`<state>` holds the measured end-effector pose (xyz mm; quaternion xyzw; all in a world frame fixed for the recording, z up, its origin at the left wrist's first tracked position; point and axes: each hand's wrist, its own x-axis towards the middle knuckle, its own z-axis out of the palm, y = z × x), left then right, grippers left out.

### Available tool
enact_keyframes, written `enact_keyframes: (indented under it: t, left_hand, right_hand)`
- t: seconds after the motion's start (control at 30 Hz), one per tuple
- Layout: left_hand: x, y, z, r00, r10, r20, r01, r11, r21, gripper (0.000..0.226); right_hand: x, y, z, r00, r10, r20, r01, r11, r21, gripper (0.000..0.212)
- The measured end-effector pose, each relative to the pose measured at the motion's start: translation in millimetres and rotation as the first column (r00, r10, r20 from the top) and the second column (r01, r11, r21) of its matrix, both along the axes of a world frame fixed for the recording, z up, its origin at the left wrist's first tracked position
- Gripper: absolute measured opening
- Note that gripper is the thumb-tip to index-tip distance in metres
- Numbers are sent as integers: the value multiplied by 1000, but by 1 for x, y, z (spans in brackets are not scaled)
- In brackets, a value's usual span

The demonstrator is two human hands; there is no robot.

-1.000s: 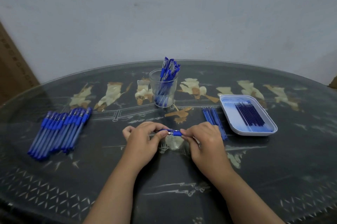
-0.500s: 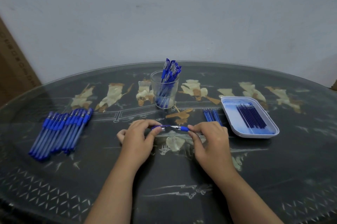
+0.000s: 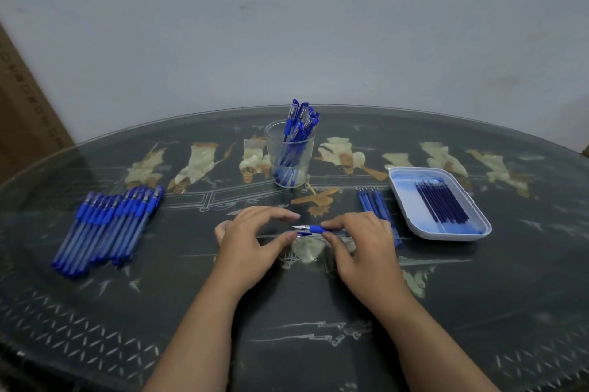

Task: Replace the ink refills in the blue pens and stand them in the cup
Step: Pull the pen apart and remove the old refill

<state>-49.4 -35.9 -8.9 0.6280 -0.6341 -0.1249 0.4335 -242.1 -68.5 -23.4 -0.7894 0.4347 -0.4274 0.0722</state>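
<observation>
— Over the counter (image 3: 191, 312), where was the blue pen (image 3: 314, 228)?
— Between both hands. Fingers of the right hand (image 3: 363, 251) pinched its grip; those of the left hand (image 3: 251, 241) arched apart, hold unclear. Keeping parts aligned seemed wise.

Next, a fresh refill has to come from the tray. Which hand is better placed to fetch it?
Right, probably: the tray sits nearer the right hand, while the left hand would have to cross over. But the right fingers pinch the pen, so it must be passed over first.
</observation>
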Motion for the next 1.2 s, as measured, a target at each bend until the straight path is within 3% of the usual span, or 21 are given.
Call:
enact_keyframes:
  t: [0.17,0.27,0.37,0.53,0.63,0.8,1.0,1.2]
  left_hand:
    - [1,-3,0,997,-32,-75,31,1000,-4,25]
    - [-1,-2,1,998,-45,-38,45,999,3,10]
    - [-5,-3,1,999,-51,-11,51,999,5,21]
    - [-2,-3,-1,991,-97,-90,96,995,-8,33]
    - [0,-5,-4,987,-121,-108,120,993,-16,22]
    - [-1,-7,-4,992,-89,-93,92,996,23,33]
    - [1,-9,-8,986,-125,-111,124,992,-10,24]
    - [-2,-7,-4,994,-88,-59,91,995,34,33]
  right_hand:
    - [1,1,1,999,44,7,-44,999,-2,6]
    - [1,2,2,998,57,8,-57,998,-24,8]
    - [1,3,2,998,63,21,-62,998,-31,7]
    - [1,2,2,999,43,17,-42,999,-15,4]
    - [1,2,2,999,37,3,-37,999,-25,5]
    - [1,1,1,1000,28,-13,-28,999,-31,5]
    - [0,3,1,998,23,-50,-26,998,-49,13]
    - [0,3,1,998,6,-56,-9,999,-45,11]
